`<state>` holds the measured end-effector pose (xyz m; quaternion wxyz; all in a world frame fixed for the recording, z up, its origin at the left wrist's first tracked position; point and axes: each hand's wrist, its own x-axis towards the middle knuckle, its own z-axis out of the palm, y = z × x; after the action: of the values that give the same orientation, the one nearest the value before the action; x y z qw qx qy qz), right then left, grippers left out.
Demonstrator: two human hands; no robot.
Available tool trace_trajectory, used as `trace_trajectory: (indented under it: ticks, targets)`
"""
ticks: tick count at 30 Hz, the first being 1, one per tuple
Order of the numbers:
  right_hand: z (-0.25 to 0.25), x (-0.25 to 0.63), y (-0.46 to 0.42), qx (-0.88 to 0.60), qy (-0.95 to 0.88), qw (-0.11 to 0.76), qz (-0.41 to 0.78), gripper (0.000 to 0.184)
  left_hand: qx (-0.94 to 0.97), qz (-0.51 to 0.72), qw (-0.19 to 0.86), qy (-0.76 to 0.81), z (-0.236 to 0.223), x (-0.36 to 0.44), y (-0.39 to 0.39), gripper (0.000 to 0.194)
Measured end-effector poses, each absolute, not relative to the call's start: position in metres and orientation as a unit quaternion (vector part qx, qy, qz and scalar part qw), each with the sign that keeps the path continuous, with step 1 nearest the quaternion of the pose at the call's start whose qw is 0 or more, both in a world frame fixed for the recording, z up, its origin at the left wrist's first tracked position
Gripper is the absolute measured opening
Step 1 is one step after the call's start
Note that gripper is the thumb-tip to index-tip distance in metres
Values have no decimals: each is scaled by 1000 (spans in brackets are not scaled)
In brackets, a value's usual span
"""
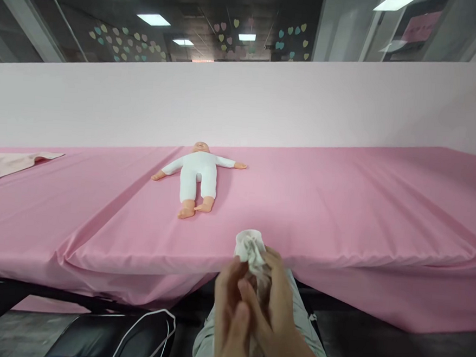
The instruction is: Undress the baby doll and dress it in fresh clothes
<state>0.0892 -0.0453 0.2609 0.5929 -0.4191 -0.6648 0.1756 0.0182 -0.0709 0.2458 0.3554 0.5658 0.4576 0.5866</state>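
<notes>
Head view: white cloth (250, 247) clamped in right hand (277, 298); left hand (229, 305) curled close beside, its grip unclear. Cloth held at near edge of pink sheet (301, 204). Beyond, doll (199, 170) laid on sheet, arms spread; beige cloth (6, 165) placed far left.

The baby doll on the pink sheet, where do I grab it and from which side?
I'd take the baby doll around its torso, reaching in from the near side, over the legs, and cupping both flanks just below the arms. It lies flat on the pink sheet with its feet towards you and its arms spread wide, which leaves the flanks open.
</notes>
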Motion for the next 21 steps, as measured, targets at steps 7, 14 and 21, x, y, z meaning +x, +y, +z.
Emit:
trace_trajectory:
  ticks: [7, 14, 21]
  targets:
    - [247, 134, -40, -409, -668, 571, 245, 24, 604, 614, 279, 424, 240, -4, -51, 51]
    - [242, 130, -43, -399, -639, 572, 325, 39, 681, 497, 341, 416, 251, -28, -28, 7]
    - [230, 133, -40, -427, -760, 346, 347, 33, 705, 485, 289, 429, 256, -35, -23, 11]
